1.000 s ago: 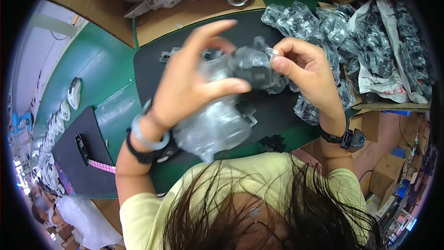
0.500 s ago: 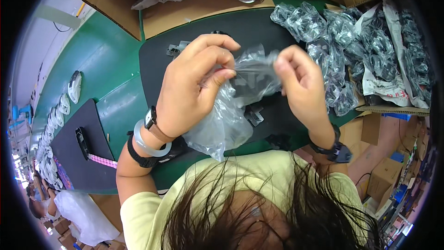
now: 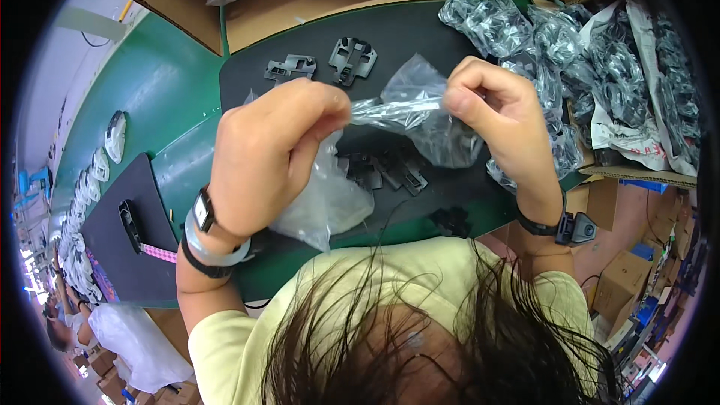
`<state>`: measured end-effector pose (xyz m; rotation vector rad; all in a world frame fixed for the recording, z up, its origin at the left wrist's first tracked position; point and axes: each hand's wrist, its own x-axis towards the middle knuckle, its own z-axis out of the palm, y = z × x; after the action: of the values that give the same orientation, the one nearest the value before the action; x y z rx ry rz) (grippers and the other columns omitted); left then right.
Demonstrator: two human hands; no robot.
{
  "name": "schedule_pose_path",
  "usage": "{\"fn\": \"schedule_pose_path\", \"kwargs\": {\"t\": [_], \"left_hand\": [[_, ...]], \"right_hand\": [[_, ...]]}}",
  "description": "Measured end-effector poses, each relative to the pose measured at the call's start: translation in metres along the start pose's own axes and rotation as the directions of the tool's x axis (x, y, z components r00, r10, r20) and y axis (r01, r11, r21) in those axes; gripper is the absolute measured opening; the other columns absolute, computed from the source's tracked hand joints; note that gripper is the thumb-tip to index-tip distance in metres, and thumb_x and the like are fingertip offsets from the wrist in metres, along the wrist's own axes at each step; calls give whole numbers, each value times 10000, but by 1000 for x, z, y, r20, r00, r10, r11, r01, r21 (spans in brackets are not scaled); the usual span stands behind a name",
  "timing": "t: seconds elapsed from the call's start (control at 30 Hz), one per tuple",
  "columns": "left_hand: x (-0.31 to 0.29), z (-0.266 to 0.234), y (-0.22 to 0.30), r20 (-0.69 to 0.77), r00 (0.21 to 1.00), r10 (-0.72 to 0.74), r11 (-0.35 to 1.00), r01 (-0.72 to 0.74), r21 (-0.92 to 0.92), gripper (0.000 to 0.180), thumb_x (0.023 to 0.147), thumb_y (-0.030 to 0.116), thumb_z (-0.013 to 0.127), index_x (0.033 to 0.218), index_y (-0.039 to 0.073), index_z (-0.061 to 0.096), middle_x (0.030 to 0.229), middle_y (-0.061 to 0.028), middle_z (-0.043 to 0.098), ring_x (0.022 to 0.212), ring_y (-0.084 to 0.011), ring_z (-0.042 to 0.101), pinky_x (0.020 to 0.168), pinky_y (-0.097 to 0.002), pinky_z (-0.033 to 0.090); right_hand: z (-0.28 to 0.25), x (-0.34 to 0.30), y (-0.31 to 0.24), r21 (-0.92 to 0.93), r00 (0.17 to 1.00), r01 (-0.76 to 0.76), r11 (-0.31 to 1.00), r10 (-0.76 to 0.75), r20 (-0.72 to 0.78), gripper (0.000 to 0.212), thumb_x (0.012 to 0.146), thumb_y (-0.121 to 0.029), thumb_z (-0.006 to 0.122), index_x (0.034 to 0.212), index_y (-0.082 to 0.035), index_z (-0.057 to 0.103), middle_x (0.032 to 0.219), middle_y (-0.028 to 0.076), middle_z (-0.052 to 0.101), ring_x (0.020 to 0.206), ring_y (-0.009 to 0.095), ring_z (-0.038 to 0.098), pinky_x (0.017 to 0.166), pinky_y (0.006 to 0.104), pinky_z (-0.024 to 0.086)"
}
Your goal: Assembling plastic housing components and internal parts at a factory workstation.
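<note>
A clear plastic bag [image 3: 409, 109] is stretched between my two hands over the black mat [image 3: 251, 71]. My left hand [image 3: 274, 150] is closed on one side of it, fingers pinched together. The other side is pinched between thumb and fingers of my right hand [image 3: 502, 116]. Loose milky plastic [image 3: 326, 195] hangs below my left hand; whether it belongs to the same bag I cannot tell. Beneath the bag lie dark plastic parts [image 3: 386, 171], partly covered. Farther back rest a grey plastic part [image 3: 291, 67] and a black plastic part [image 3: 352, 60].
A cardboard box [image 3: 262, 26] with translucent white parts stands at the back. Several bagged parts [image 3: 499, 26] pile up at the right, beside another cardboard box [image 3: 645, 172]. At left, white parts [image 3: 94, 172] line the green table [image 3: 176, 79]; a black tool with pink strap [image 3: 131, 225] lies nearby.
My hands have moved apart, the left one leftward and down, pulling the plastic bag taut between them. The dark parts beneath and behind it now show more.
</note>
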<state>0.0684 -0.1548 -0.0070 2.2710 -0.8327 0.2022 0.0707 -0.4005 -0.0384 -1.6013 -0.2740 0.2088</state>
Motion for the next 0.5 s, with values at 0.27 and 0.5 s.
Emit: {"fn": "schedule_pose_path", "kwargs": {"t": [0.27,0.5], "left_hand": [[-5,-18,-9,-4,974,227,960,-223,172,225,651,-77,597,835,51,598,871,-83,638,695,-237,621,548,-283,484],[-18,-13,-16,-183,968,173,968,-201,-149,158,701,-63,600,817,38,563,938,-98,659,633,-185,579,549,-265,456]], "right_hand": [[-5,11,-6,431,987,-39,902,102,-124,238,869,-236,634,940,-10,611,825,8,610,679,54,533,640,191,429],[8,27,28,113,963,-34,993,63,-261,205,858,-152,637,987,1,592,818,17,607,689,77,577,650,207,486]]}}
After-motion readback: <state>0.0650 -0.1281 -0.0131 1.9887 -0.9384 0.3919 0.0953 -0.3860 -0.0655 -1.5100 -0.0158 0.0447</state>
